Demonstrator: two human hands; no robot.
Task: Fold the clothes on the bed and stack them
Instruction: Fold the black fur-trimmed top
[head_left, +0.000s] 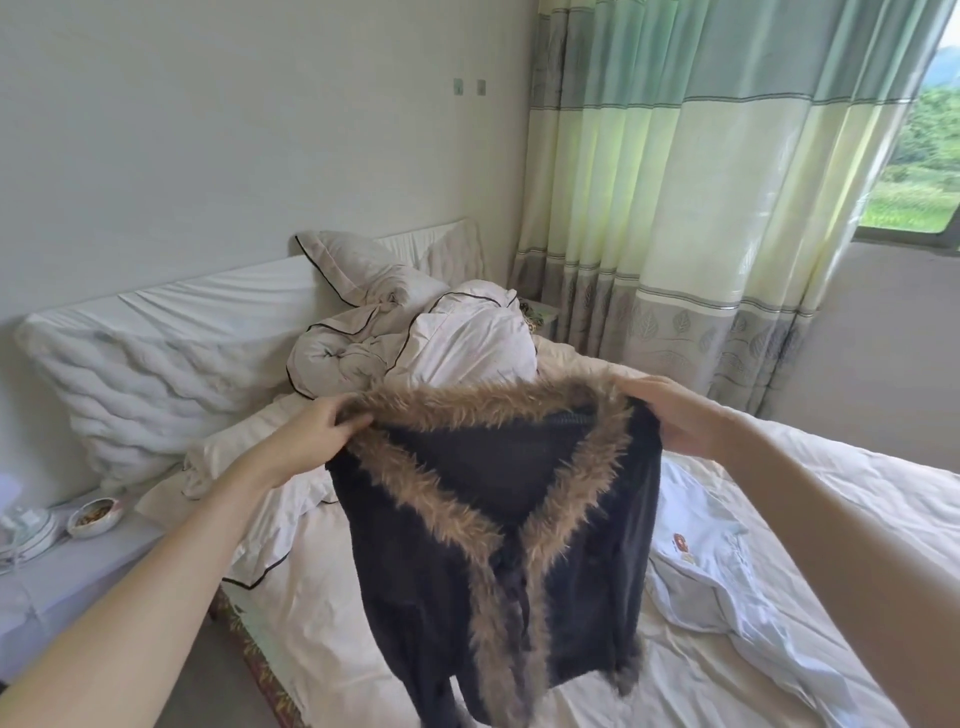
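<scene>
The left hand (317, 431) pinches the fur-trimmed collar of a dark cardigan (498, 530) while the right hand (675, 421) grips its other shoulder, holding it up above the bed (810, 519). A pale blue garment (727, 571) lies crumpled to the right.

The cardigan (493, 519) gripped between the left hand (317, 431) and right hand (670, 421) is dark, matt knit cloth, edged with shaggy tan fur trim (431, 493). Below the hands, the bed sheet (779, 675) is smooth, matt white cloth, creased. Beyond the hands, the duvet (415, 343) is soft, puffy cloth. Beyond the right hand, the curtain (701, 208) is thin, translucent fabric.
</scene>
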